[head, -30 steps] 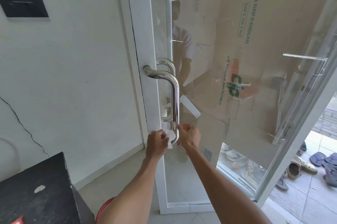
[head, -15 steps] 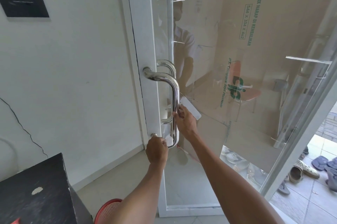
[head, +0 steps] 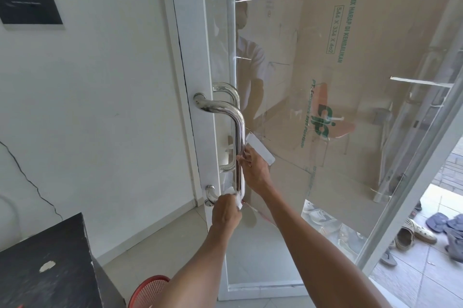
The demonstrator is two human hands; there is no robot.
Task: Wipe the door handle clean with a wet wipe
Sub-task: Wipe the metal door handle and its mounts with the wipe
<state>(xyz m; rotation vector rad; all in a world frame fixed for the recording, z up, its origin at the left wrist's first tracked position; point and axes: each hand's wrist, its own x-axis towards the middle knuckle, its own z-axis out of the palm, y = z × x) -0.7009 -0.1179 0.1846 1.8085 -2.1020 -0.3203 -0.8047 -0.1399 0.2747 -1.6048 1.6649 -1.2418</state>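
The door handle stands upright on the glass door, just right of the door frame. The left hand presses a wet wipe at the handle's lower end; the right hand is higher, on its right side. A wall plaque hangs far left; a basket sits on the floor below, and shoes lie beyond the glass.
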